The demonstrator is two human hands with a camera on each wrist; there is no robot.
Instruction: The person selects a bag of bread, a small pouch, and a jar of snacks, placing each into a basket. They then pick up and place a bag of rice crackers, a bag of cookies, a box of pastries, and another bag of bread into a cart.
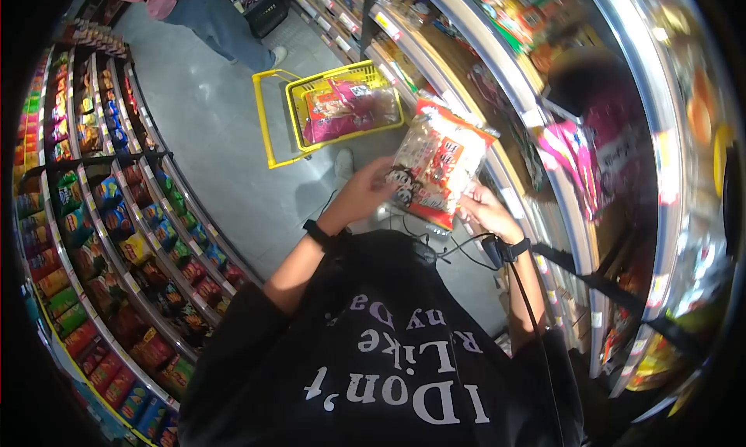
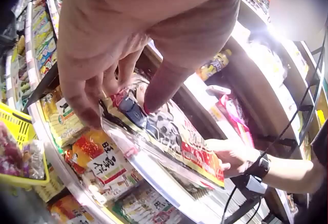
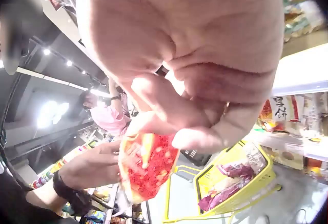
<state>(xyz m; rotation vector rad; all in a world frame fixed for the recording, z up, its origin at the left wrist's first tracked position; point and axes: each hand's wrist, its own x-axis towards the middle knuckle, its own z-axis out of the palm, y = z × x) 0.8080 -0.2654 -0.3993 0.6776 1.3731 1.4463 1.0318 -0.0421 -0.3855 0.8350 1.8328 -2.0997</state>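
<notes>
A red and clear snack bag (image 1: 443, 163) with panda drawings is held up in front of the shelves. My left hand (image 1: 364, 191) grips its left edge, thumb on the printed face in the left wrist view. My right hand (image 1: 488, 212) pinches the lower right side. From the right wrist, the bag (image 3: 148, 165) appears as a red end under the fingers of the right hand (image 3: 179, 70), with the left hand (image 3: 95, 167) at its far side.
A yellow basket (image 1: 289, 109) with several packages stands on the floor ahead. Stocked shelves (image 1: 116, 206) curve along the left, and more shelves (image 1: 544, 113) rise close on the right. Another person (image 1: 214, 24) stands beside a dark basket (image 1: 268, 16). Cables hang near my right wrist.
</notes>
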